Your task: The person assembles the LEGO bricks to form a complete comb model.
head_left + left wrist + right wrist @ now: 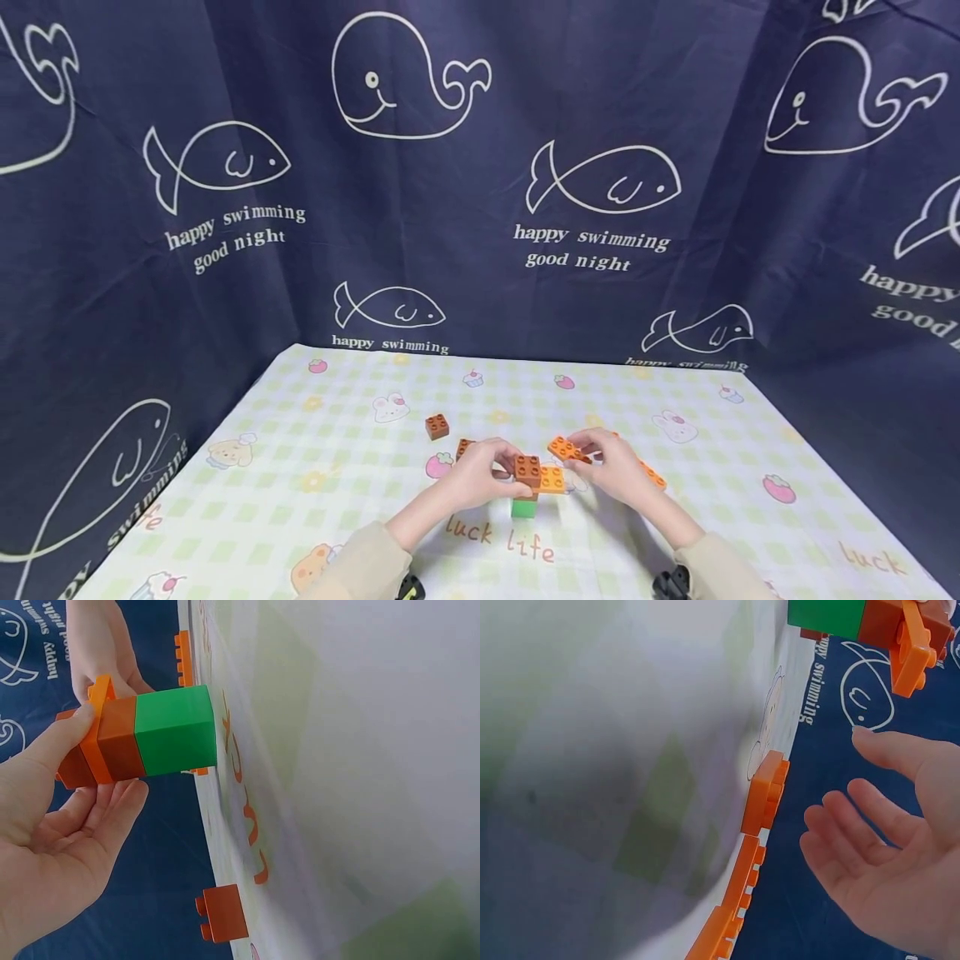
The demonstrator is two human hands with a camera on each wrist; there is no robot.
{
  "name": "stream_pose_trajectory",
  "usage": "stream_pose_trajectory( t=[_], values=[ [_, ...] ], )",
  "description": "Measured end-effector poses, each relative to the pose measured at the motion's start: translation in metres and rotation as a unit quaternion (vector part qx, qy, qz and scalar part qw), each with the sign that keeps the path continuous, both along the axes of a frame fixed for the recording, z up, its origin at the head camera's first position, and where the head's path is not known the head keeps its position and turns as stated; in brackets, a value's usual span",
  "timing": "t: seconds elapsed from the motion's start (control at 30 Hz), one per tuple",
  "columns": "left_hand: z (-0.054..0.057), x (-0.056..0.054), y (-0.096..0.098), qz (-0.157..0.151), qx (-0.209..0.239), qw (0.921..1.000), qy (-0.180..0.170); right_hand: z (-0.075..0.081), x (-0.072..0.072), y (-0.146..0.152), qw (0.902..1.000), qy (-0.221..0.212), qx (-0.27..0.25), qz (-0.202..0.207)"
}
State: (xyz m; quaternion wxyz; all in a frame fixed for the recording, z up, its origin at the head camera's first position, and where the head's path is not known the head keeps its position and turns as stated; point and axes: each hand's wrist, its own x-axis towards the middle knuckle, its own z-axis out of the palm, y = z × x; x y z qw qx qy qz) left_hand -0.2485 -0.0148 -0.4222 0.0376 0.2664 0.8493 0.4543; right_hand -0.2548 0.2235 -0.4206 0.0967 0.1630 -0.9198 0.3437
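My left hand (480, 475) grips a stack of building blocks between thumb and fingers. At its bottom is a green block (176, 733), then a brown block (121, 742), then an orange plate (553, 479) jutting out to the right, with another brown block (527, 468) on top. In the left wrist view the thumb lies across the upper brown block and the orange plate. My right hand (611, 467) has its fingers loosely spread and holds nothing, as the right wrist view (900, 862) shows. Close to it on the table is an orange block (564, 449).
Two loose brown blocks (437, 427) sit on the table left of the stack, one partly hidden behind my left hand. Farther right, more orange pieces (652, 475) lie partly behind the right hand. A patterned cloth (360, 475) covers the table; dark blue curtains (480, 208) surround it.
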Motion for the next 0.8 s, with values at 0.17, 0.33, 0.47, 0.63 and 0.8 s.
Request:
stream_pose_trajectory(
  t=[0.17,0.33,0.47,0.63,0.8],
  values=[
    [0.0,0.0,0.0,0.001,0.001,1.0,0.0,0.0,-0.003,0.0,0.9995,-0.02,0.005,-0.025],
    [0.0,0.0,-0.001,0.002,-0.005,1.0,-0.002,-0.001,-0.006,0.0,0.9986,-0.033,0.011,-0.039],
    [-0.002,0.001,-0.001,0.004,-0.007,1.0,-0.002,-0.004,-0.009,-0.001,0.9979,-0.042,0.015,-0.047],
    [-0.003,0.0,-0.001,0.003,-0.008,1.0,0.002,-0.007,-0.012,-0.001,0.9978,-0.043,0.015,-0.048],
    [-0.002,-0.001,0.0,0.001,-0.013,0.9999,0.006,-0.007,-0.014,-0.001,0.9973,-0.045,0.024,-0.054]
  ],
)
